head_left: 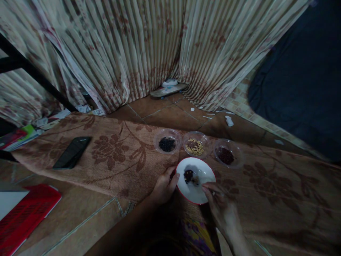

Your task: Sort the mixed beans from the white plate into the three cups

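Note:
A white bowl with a red rim stands at the front edge of the cloth-covered bench, with a small mixed heap of dark and pale beans in it. My left hand grips its left rim, thumb over the edge. Fingers of my right hand are pinched at the right side of the bowl, on what looks like a small spoon whose tip is at the beans; dim light blurs it. Behind the bowl stand three clear plastic cups: black beans, yellow soybeans and dark red beans.
A dark phone lies on the brown floral cloth to the left. At floor level are a red basket, a skateboard under striped curtains, and white scraps. A dark blue covered shape fills the right.

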Motion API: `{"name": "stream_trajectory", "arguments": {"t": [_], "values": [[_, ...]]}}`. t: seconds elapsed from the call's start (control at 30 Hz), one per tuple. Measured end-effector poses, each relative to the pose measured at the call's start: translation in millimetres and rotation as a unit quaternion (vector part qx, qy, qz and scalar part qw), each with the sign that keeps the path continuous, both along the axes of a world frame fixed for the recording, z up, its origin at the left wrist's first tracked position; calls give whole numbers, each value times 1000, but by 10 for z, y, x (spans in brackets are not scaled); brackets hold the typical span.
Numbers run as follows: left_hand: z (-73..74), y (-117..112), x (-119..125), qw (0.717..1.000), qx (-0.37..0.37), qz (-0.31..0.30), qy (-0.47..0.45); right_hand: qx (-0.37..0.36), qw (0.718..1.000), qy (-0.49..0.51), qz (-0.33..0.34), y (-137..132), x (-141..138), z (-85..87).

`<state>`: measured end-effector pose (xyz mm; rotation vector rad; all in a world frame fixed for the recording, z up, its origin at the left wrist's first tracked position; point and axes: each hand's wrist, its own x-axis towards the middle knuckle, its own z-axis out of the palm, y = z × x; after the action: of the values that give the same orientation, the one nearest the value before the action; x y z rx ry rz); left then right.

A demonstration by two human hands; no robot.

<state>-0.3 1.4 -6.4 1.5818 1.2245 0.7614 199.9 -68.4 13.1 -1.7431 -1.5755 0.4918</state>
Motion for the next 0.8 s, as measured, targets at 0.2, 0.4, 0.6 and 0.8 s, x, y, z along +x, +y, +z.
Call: {"name": "stream_trajectory", "arguments": {"t": [0.2,0.4,0.6,0.8], "values": [[6,-1,-5,1000,-7,-3,-11,27,999,-12,17,2,-24,41],[11,-4,1,1000,-3,0,-6,29,999,-35,21,-8,-45,62],[10,-7,1,1000,-5,0,-2,44,998,-32,24,-11,-47,53],[-17,-1,-2,1000,-7,1,-2,44,998,-30,21,-20,-29,21]]}}
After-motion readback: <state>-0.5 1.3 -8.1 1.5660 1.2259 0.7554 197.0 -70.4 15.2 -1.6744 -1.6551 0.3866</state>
